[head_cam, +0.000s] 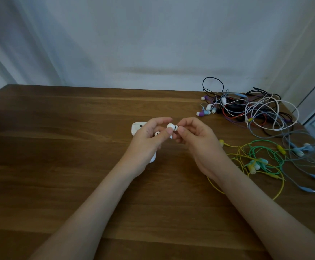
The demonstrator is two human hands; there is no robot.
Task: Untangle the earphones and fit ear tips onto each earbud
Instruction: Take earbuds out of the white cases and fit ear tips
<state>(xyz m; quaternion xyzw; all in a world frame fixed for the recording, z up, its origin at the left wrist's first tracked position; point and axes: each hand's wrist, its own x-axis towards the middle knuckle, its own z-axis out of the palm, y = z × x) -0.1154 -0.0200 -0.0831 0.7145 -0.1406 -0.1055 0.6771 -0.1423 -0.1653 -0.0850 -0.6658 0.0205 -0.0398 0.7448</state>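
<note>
Over the middle of the table (78,147), in the head view, both hands meet just above the wood. The left hand (147,139) pinches a white earbud (170,125) between thumb and fingers, and a second earbud (157,133) seems to sit tucked lower in the same hand. The right hand (198,137) has its thumb and forefinger closed on what looks like an ear tip (175,127) at the bud's nozzle end; whether it is fully seated is too small to tell. A white case (137,126) lies on the table just behind the left hand, partly hidden. At the far right a tangled heap of wired earphones (256,111) lies well apart from the hands, with yellow and green earphones (256,158) nearer, beside the right forearm. The step in hand looks like fitting 1 tip; untangling appears mostly undone. Next, the tip likely needs a straight push onto the nozzle while the left hand braces the bud against twisting.
</note>
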